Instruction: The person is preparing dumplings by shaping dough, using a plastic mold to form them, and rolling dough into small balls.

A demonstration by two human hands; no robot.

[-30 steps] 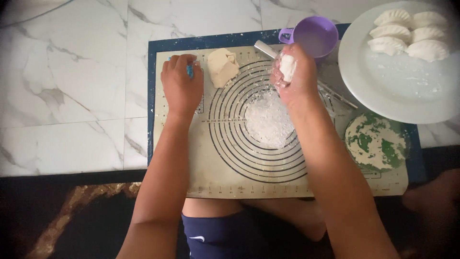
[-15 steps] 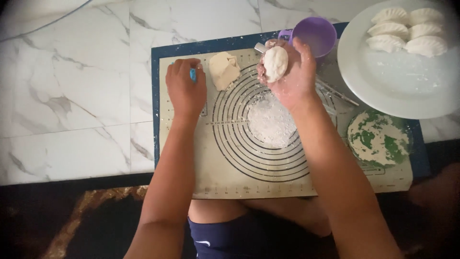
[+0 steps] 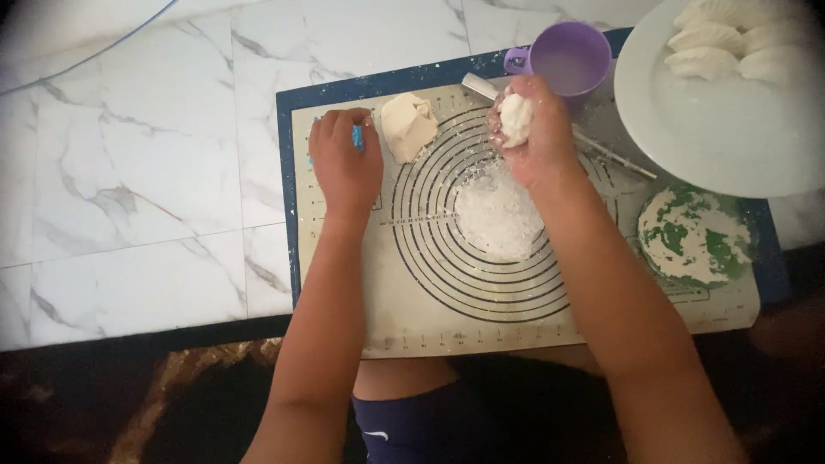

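Purple cup (image 3: pixel 570 57) beside right hand (image 3: pixel 534 137) gripping a dough ball (image 3: pixel 515 118); left hand (image 3: pixel 344 163) clutches a blue tool (image 3: pixel 357 137).

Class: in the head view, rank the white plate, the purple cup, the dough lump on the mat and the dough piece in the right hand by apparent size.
1. White plate, though partly cut off.
2. Purple cup.
3. Dough lump.
4. Dough piece in the right hand, partly hidden.
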